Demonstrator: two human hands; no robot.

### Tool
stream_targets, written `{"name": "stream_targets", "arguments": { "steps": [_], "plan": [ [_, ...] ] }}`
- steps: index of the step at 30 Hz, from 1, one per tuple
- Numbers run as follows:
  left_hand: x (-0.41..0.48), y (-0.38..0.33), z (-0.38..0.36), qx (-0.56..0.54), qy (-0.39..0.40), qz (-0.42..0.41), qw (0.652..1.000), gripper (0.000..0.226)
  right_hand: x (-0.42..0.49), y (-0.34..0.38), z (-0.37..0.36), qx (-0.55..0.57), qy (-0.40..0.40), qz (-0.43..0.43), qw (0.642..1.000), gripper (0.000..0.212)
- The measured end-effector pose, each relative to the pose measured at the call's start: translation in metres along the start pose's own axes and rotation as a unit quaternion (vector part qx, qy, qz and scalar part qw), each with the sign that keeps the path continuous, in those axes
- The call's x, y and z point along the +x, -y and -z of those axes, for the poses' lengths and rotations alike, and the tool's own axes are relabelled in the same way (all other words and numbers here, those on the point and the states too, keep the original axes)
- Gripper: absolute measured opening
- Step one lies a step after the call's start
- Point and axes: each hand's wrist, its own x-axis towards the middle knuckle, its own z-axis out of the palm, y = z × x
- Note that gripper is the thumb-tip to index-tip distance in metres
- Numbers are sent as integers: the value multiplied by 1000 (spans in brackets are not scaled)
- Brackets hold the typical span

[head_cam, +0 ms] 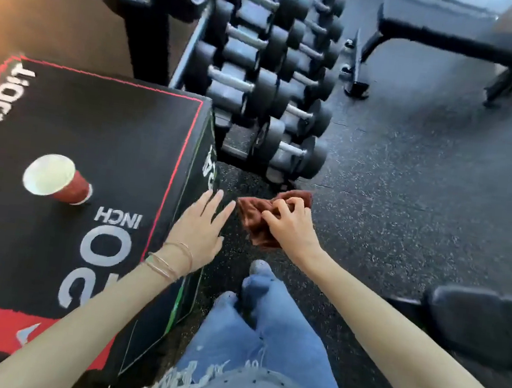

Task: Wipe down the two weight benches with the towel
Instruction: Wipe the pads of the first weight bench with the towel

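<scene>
A small brown towel hangs bunched in front of me, above the floor. My right hand grips it with curled fingers. Just left of the towel, my left hand is held out with straight fingers, its fingertips close to the cloth and apart from it. One black weight bench stands at the far upper right on the rubber floor. The padded end of another black bench shows at the right edge, close to my right forearm.
A black plyo box with red edging stands to my left, with a red paper cup on it. A rack of black dumbbells runs ahead. Speckled rubber floor lies open between the rack and the benches.
</scene>
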Motion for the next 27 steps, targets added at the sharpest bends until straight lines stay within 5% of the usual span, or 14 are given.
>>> {"name": "stream_targets", "arguments": {
  "steps": [7,18,27],
  "plan": [
    [52,-120,43,68,-35,-229,970,71,-145,-59,2,-18,19,-227,973,26],
    [51,-328,56,106,-33,-395,912,68,-382,-118,3,-76,79,-476,872,22],
    [49,-462,39,119,-26,-430,895,68,-501,-164,-13,-53,121,-514,848,20]
  ]
}}
